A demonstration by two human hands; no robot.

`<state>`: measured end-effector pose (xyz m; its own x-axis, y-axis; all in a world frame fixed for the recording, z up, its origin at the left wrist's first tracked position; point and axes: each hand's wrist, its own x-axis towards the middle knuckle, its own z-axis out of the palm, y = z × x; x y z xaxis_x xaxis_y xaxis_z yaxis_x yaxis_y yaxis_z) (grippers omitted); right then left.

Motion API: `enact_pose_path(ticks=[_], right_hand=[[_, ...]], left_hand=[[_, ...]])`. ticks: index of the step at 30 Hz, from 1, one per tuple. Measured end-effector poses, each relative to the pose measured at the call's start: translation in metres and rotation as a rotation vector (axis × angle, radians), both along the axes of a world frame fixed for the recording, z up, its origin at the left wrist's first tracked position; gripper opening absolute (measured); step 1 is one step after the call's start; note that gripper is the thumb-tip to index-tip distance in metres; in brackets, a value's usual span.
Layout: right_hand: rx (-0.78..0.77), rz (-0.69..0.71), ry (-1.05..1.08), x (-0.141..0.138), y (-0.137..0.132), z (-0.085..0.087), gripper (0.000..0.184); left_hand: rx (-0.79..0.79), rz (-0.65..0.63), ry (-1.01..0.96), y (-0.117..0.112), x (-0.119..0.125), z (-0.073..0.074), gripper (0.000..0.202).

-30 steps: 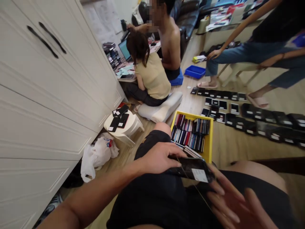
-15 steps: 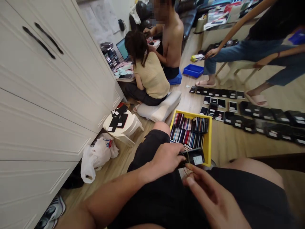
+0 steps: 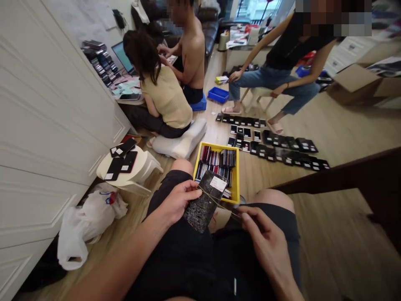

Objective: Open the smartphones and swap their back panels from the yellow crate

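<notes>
My left hand [image 3: 179, 201] is closed on the side of a black phone [image 3: 203, 211] with a badly cracked surface, held tilted above my lap. A white label [image 3: 218, 183] sticks to its upper end. Across the phone runs a thin rubber band [image 3: 224, 206], stretched from my left fingertips towards the right. My right hand [image 3: 266, 234] pinches the band's other end between thumb and fingers, apart from the phone. Just beyond, a yellow crate [image 3: 237, 175] holds rows of upright phones [image 3: 216, 158]; the cracked phone covers part of its near side.
On the left, a white stool [image 3: 138, 177] bears several phones, with a plastic bag [image 3: 94, 213] below. Labelled phones [image 3: 282, 154] lie in rows on the floor. Two people [image 3: 169, 96] sit by a laptop; another person [image 3: 282, 58] sits at right. A dark wooden edge [image 3: 360, 175] juts in from the right.
The view has swung right. The phone has come up and turned its cracked surface towards me. My right hand has moved away from it, drawing the rubber band out.
</notes>
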<state>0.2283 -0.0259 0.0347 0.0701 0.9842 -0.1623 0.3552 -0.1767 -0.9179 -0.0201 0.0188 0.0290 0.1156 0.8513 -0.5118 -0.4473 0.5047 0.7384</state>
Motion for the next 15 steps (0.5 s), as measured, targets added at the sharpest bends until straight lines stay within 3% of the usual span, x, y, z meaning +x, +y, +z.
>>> enact_pose_path(ticks=[3, 7, 9, 10, 13, 15], right_hand=[[-0.01, -0.096, 0.132, -0.004, 0.002, 0.002, 0.042], [0.014, 0.237, 0.069, -0.016, -0.005, 0.009, 0.027], [0.063, 0.3, 0.051, -0.019, -0.006, 0.007, 0.022], [0.088, 0.249, 0.07, -0.02, -0.005, 0.004, 0.023], [0.086, -0.072, 0.193, -0.017, 0.003, -0.008, 0.036], [0.004, -0.144, 0.286, -0.017, 0.008, -0.014, 0.042]], left_hand=[[-0.029, 0.048, -0.035, 0.001, 0.0, 0.004, 0.043], [-0.006, 0.145, -0.027, 0.002, -0.009, 0.009, 0.043], [-0.014, 0.12, -0.02, 0.001, -0.013, 0.011, 0.041], [-0.027, 0.11, -0.021, 0.0, -0.015, 0.012, 0.041], [-0.045, 0.17, -0.023, 0.0, -0.02, 0.012, 0.041], [-0.018, 0.232, 0.004, 0.001, -0.02, 0.012, 0.04]])
